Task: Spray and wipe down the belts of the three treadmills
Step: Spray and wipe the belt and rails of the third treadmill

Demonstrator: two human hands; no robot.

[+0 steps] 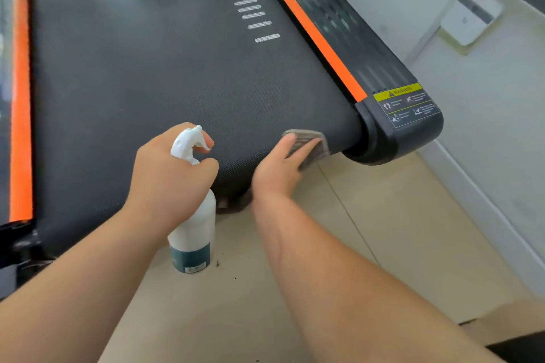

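Both hands worked at the near end of the treadmill belt [165, 74]: the left hand [171, 174] gripped a white spray bottle [193, 224] by its neck, upright just off the belt's end, while the right hand [280, 168] pressed a grey cloth [309, 144] flat, fingers extended, near the belt's right corner.

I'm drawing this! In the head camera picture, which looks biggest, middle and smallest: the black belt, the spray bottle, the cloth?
1. Black belt, by far.
2. Spray bottle.
3. Cloth, partly hidden under the right hand.
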